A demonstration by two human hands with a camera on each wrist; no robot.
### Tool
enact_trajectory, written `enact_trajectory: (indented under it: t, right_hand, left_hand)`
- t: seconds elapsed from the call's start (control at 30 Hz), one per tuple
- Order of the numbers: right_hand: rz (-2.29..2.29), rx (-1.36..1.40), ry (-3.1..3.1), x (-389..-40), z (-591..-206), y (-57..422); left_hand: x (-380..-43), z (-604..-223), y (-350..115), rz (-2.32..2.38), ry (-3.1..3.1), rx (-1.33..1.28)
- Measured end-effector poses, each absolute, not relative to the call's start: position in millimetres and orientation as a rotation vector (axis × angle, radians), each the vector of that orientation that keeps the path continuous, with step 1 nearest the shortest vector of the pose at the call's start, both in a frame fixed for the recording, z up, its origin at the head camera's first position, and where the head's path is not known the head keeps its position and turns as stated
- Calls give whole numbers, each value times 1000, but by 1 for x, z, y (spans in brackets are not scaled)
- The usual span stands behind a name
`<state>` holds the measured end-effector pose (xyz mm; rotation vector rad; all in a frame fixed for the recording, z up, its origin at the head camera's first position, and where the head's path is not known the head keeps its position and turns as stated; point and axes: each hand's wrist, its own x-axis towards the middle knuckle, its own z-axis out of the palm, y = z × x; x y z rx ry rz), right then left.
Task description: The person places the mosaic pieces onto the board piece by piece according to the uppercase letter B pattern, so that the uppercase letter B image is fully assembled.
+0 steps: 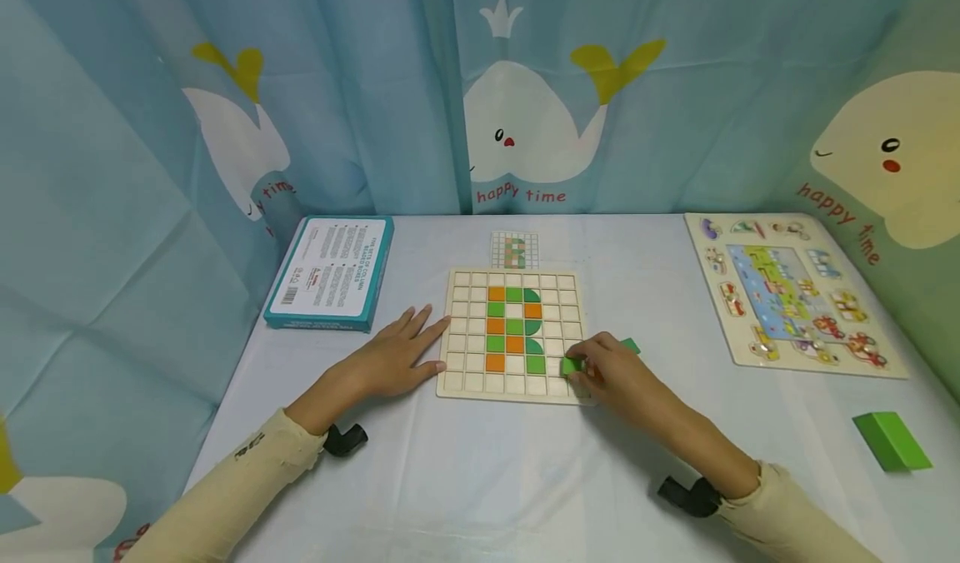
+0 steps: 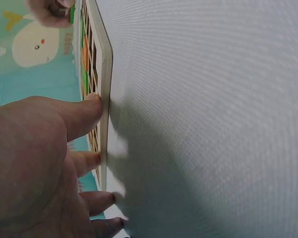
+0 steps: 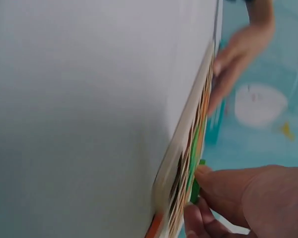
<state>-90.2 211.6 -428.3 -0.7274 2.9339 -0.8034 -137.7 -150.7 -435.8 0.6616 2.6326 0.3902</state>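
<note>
A light wooden grid board lies on the table with orange squares, green squares and green curved tiles forming a letter R in its cells. My left hand rests at the board's left edge, fingers spread and fairly straight; in the left wrist view its thumb touches the rim. Over the board's lower right part, my right hand pinches a green square tile between thumb and fingers. The right wrist view shows this green tile held close over the grid. Another green piece peeks out behind the right hand.
A small pattern card lies behind the board. To the left is a blue and white box; at the right, a picture puzzle board and a green block. Part of an orange piece shows by the board's corner. Curtains surround the table.
</note>
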Motion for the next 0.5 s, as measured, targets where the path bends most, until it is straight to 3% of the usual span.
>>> enact_trajectory:
  t: [0.5]
  right_hand:
    - [-891, -941, 2778, -95, -438, 134]
  left_hand:
    - [-139, -435, -152, 385, 2630, 672]
